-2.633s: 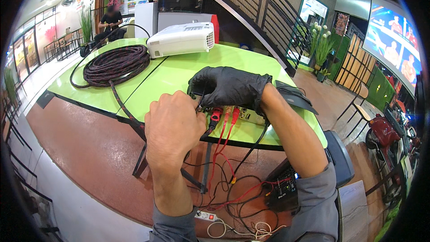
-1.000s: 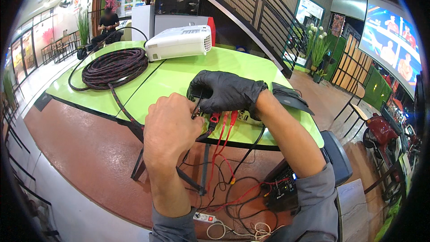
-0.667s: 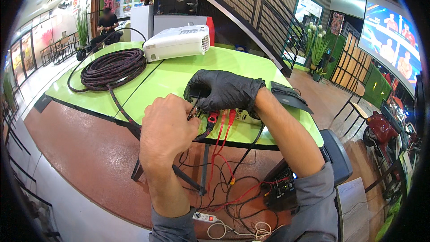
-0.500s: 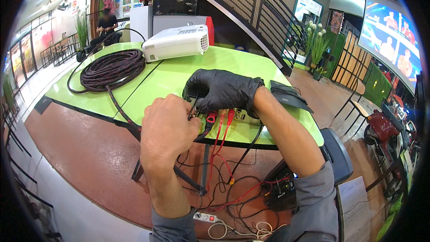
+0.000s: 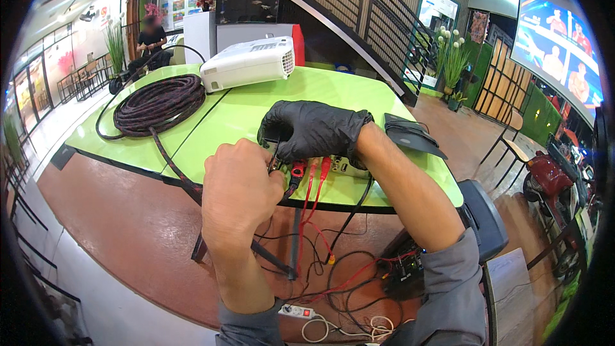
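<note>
Gloved right hand [image 5: 314,129] gripping device [image 5: 339,165]

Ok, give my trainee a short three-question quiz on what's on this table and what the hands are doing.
1. True or false: the right hand wears a black glove.
2. What lies nearest the coiled cable? A) white projector B) black pouch C) power strip
3. Fill in: the bare left hand works at the table edge beside plugs of ____ colour.

Key: 1 true; 2 A; 3 red.
</note>
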